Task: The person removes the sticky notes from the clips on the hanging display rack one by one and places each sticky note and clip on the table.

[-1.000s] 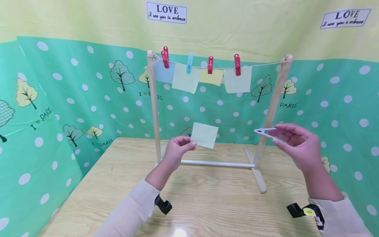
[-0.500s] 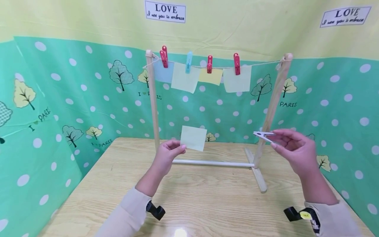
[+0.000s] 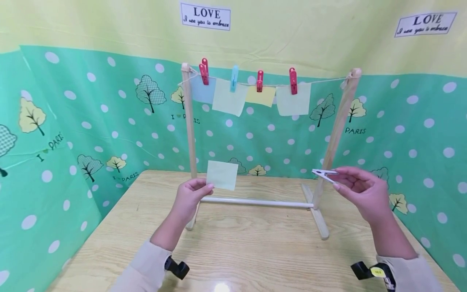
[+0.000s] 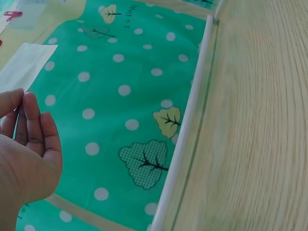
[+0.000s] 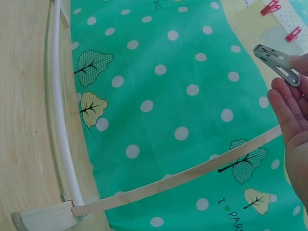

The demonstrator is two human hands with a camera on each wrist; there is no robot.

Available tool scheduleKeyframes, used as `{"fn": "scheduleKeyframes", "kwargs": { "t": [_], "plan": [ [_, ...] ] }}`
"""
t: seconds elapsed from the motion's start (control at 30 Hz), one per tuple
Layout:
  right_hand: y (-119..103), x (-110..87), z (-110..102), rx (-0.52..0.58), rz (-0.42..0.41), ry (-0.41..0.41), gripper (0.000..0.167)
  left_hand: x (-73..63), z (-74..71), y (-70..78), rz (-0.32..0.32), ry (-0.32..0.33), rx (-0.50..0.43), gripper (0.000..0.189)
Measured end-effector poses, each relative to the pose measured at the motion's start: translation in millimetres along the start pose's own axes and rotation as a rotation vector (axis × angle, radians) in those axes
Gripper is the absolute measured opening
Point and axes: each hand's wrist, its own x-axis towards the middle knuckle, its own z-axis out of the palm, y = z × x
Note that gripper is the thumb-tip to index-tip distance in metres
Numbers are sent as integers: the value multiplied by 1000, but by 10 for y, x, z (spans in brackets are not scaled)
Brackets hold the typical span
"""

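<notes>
My left hand [image 3: 191,198] pinches a pale green square of paper [image 3: 221,175] by its lower left corner, between thumb and fingers. The same paper [image 4: 26,67] shows above the fingertips in the left wrist view. Off to the right, my right hand [image 3: 363,192] grips a pale grey clothespin [image 3: 324,174] by its handle ends, jaw end pointing left. That clothespin [image 5: 277,64] appears at the right in the right wrist view. Both hands are below a string [image 3: 328,80] where a blue paper [image 3: 203,91], two pale green papers and a yellow paper [image 3: 260,97] hang from clothespins.
A wooden stand carries the string, with a left post [image 3: 189,125], a right post [image 3: 341,121] and a white bottom bar [image 3: 255,201]. It stands on a wooden table [image 3: 255,247]. A green and yellow printed curtain [image 3: 251,134] hangs behind.
My left hand has moved left and a little down, carrying the paper with it. My right hand has sunk slightly with the clothespin. The hanging papers stay in place.
</notes>
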Motion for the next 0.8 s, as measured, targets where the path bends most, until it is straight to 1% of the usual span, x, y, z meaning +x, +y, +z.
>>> {"fn": "scheduleKeyframes", "kwargs": {
  "t": [0.17,0.27,0.37,0.6,0.8],
  "plan": [
    [21,-35,-23,-42,26,22,36,-40,-131,28,-28,33,23,14],
    [40,-57,-39,-64,46,41,36,-66,-204,43,-29,56,37,11],
    [61,-86,-67,-81,62,52,36,-92,-268,51,-23,69,32,12],
    [94,-160,-154,-69,94,92,33,-148,-396,67,-18,85,18,19],
    [117,-209,-216,-80,141,132,35,-211,-516,115,-31,130,9,17]
  ]
}}
